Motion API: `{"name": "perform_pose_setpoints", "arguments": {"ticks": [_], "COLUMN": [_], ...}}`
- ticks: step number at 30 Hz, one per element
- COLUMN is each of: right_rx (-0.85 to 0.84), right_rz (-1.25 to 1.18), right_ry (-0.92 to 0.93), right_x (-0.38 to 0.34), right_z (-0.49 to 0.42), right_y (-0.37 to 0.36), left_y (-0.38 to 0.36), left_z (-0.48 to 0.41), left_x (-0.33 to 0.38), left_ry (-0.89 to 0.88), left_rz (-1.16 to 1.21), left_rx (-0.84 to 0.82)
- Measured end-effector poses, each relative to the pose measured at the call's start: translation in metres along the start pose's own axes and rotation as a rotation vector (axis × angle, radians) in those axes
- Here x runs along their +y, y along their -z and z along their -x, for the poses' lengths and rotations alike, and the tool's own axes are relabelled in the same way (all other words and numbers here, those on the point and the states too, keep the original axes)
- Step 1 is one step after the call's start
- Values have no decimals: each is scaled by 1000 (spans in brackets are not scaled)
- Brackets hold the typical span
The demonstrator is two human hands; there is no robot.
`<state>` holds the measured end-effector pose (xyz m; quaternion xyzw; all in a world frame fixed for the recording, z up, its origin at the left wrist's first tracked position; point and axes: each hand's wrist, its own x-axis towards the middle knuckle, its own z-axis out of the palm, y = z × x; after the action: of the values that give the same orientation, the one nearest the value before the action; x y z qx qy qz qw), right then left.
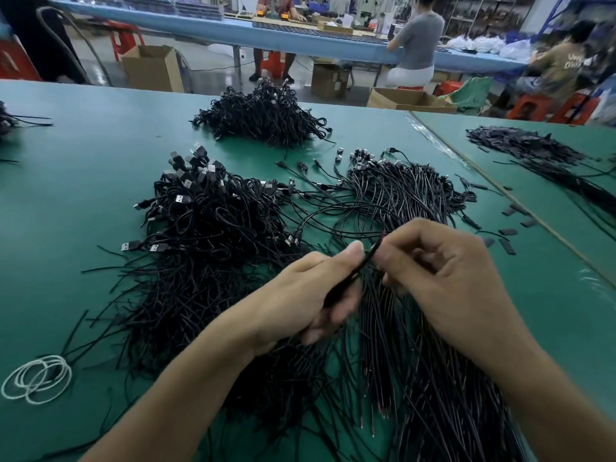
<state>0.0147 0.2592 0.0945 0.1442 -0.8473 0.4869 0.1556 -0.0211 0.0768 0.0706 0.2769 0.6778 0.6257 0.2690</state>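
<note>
My left hand grips a thin black cable between thumb and curled fingers. My right hand pinches the same cable's upper end, where a bit of red wire shows. Both hands hover over a spread of black cables lying on the green table. A heap of black USB cables sits to the left of my hands. More cables with small plugs fan out behind my hands.
Another cable heap lies farther back. Short black sleeve pieces are scattered at right, with a dark pile beyond a table seam. White elastic loops lie at front left. People sit at a blue bench behind; cardboard boxes stand on the floor.
</note>
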Motion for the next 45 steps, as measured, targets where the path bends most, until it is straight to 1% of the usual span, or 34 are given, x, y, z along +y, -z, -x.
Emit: {"name": "perform_pose_setpoints", "arguments": {"ticks": [2,3,4,6,8,9,11,13,19,22,25,28,29,31,34,36,37,39,41,43,44,45], "right_rx": [-114,-191,-252,-301,-280,-243,-144,-75,-135,-127,-104,-48,-30,-5,-3,-1,-2,6,45,76,72,30], "right_rz": [-147,-209,-246,-303,-319,-311,-263,-237,-406,-442,-417,-291,-256,-242,-270,-266,-267,-196,-93,-177,-184,-126], "right_ry": [-30,-39,-38,-35,-53,-68,-97,-96,-163,-120,-41,19,21,23,23,9,-4,2,13,-91,-179,-261], "right_x": [1,2,2,2,0,0,1,1,8,10,7,4,3,2,1,1,1,5,13,25,33,42], "right_z": [1,3,5,9,12,12,11,7,1,-1,-4,-6,-7,-8,-11,-13,-14,-18,-20,-19,-16,-10], "right_y": [0,0,0,-2,-8,-11,-18,-20,-15,-14,-15,-15,-15,-17,-22,-23,-24,-24,-26,-30,-33,-37], "left_y": [-1,-2,-3,-5,-6,-6,-7,-8,-4,-4,-9,-10,-10,-9,-9,-8,-6,-3,0,5,8,10], "left_z": [3,3,2,-1,-4,-4,-5,-4,-1,-2,-7,-12,-12,-13,-11,-9,-10,-12,-13,-14,-15,-15], "left_x": [3,4,4,3,1,1,0,1,2,1,-3,-8,-8,-9,-5,-4,-5,-8,-12,-14,-15,-15], "left_ry": [-33,-44,-51,-58,-52,-46,-32,-4,15,7,-43,-130,-140,-114,28,125,159,194,154,92,63,38], "left_rz": [90,112,117,99,41,-2,-56,-48,34,65,80,131,155,274,523,535,502,426,383,351,339,331], "left_rx": [-78,-77,-49,49,137,162,166,144,114,127,234,386,409,377,164,60,63,145,240,329,378,417]}}
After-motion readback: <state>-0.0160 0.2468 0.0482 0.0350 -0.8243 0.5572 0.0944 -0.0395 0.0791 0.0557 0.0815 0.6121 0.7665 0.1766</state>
